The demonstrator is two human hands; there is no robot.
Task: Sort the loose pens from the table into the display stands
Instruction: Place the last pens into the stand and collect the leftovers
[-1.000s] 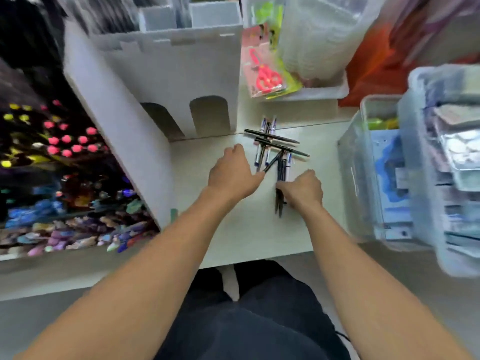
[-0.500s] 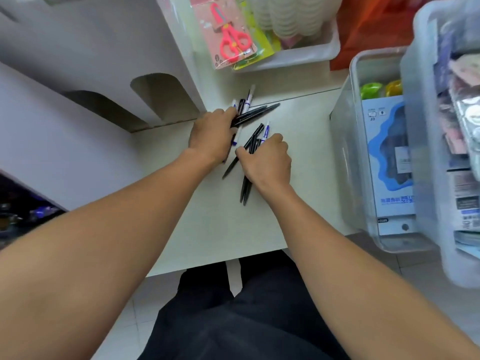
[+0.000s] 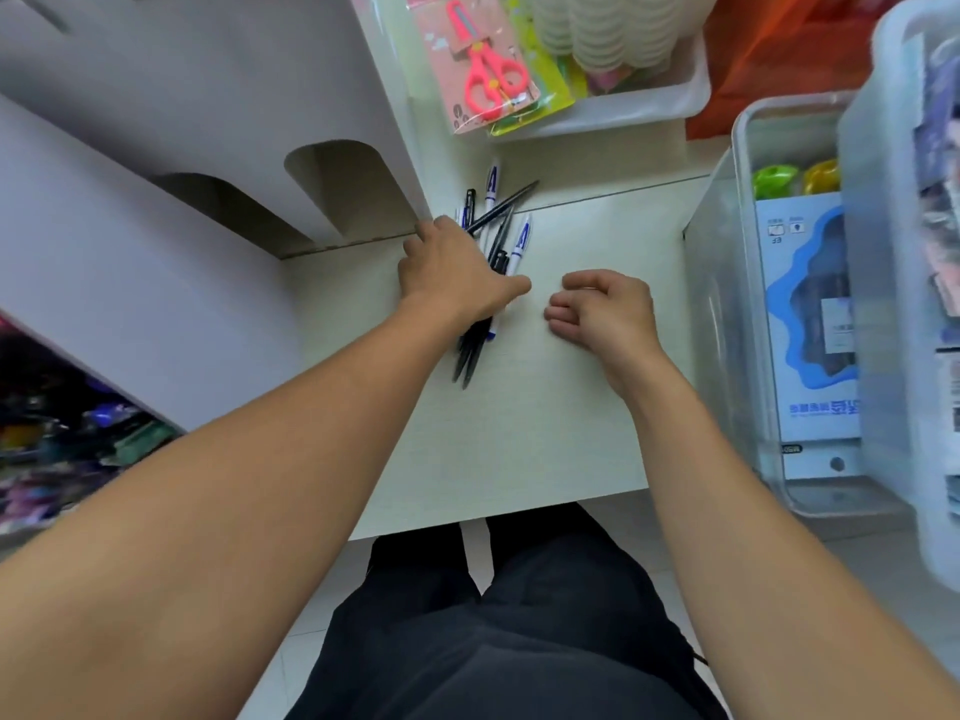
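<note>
Likely to scatter or roll toward the desk (image 3: 545,433) edge if swept too fast, with only loose cover over the pens (image 3: 498,236). Left hand (image 3: 457,275) lying flat on the bundle, fingers extended, pens poking out beyond and beneath. Right hand (image 3: 602,309) just beside, loosely curled, holding nothing.

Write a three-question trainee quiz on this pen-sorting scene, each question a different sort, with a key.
1. True or false: the right hand holds a pen.
2. Which hand lies on the pile of pens? A) left B) right C) both
3. Fill in: the packaged scissors have ____ handles.

Key:
1. False. Its fingers are loosely curled, and it rests on the bare table apart from the pile.
2. A. The left hand covers the middle of the pile.
3. Pink.
</note>
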